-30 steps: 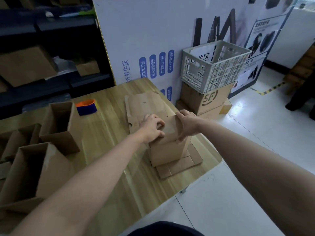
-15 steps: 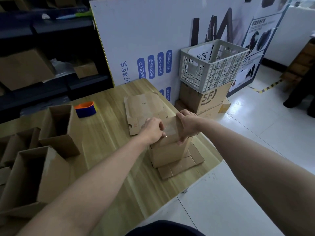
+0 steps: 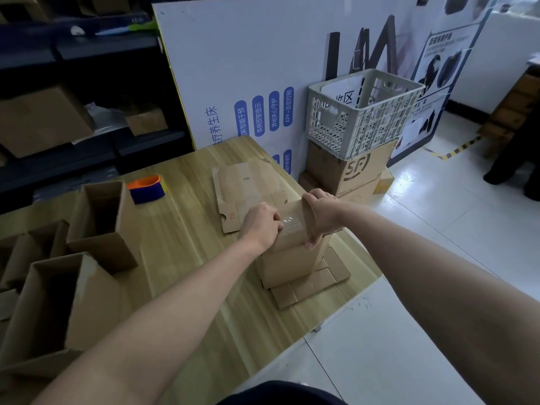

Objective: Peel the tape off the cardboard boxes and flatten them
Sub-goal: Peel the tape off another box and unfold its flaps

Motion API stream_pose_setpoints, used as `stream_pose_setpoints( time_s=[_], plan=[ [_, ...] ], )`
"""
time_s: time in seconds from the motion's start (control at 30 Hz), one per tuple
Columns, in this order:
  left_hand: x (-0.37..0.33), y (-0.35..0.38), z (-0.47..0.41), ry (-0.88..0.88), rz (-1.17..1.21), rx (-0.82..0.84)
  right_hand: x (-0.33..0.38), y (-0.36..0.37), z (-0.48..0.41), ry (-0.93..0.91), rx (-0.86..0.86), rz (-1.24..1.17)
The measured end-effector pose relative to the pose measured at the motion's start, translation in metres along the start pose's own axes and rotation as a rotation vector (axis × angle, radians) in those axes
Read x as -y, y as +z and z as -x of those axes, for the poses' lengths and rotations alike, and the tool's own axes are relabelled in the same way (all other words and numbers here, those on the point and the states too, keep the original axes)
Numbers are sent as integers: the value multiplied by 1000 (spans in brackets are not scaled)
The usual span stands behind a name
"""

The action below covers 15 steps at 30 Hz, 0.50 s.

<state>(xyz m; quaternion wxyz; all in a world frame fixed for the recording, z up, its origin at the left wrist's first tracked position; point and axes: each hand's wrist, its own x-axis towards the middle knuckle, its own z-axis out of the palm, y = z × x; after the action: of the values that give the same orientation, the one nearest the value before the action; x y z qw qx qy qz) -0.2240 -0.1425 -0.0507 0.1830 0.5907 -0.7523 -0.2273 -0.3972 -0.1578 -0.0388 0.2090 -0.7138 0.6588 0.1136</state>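
Observation:
A small cardboard box (image 3: 287, 263) stands upright near the table's right edge, its lower flaps splayed on the wood. Clear tape (image 3: 289, 221) shines across its top. My left hand (image 3: 260, 222) sits at the top's left side with fingers curled, pinching at the tape. My right hand (image 3: 321, 213) grips the box's top right edge, thumb down the front face. A flattened box (image 3: 248, 185) lies just behind.
Three open cardboard boxes (image 3: 99, 226) stand at the left of the wooden table (image 3: 181, 258). An orange-and-blue tape roll (image 3: 147, 188) sits behind them. A white crate (image 3: 362, 112) rests on SF cartons (image 3: 350, 171) on the floor to the right. A poster board (image 3: 248, 68) stands behind.
My left hand's fingers have closed tighter onto the tape on the box top. The right hand keeps its grip on the box, which has barely shifted.

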Motion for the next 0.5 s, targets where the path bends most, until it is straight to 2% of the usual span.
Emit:
stream_pose_setpoints(
  time_s=[0.27, 0.37, 0.5],
  plan=[
    [-2, 1, -7, -63, -19, -1, -3, 1, -2, -13, -8, -25],
    [-3, 1, -12, -35, -65, -8, -2, 0, -3, -18, -5, -30],
    [-7, 2, -12, 8, -179, 63, -3, 0, -4, -22, -6, -31]
  ],
)
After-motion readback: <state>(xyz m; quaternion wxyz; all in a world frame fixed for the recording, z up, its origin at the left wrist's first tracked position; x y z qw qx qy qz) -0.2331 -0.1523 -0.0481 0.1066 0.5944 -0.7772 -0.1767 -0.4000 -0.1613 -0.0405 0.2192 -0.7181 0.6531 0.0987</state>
